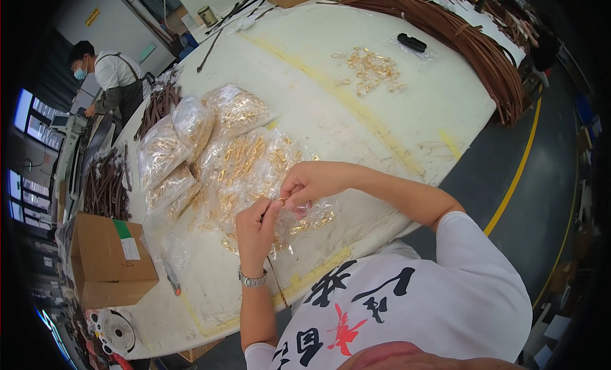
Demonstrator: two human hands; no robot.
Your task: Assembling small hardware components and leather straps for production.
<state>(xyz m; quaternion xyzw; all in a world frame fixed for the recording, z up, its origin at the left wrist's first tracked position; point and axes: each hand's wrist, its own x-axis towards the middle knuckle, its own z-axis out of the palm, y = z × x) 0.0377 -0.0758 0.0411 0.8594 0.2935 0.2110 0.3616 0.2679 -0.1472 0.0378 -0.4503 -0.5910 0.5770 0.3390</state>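
My hands meet over a loose pile of gold metal clasps, many in clear plastic wrapping. My left hand is closed, pinching the upper end of a thin brown strap that hangs down toward the table's near edge. My right hand is closed too, its thumb and fingertips against those of the left. Between the fingertips shows a bit of a small gold clasp, mostly hidden by the fingers. A few clasps lie just below my right hand.
Bulging clear bags of clasps stand left of the pile. A cardboard box, a cutter and a small fan are at the left. Brown straps lie far right, near wrapped clasps. A masked person works beyond.
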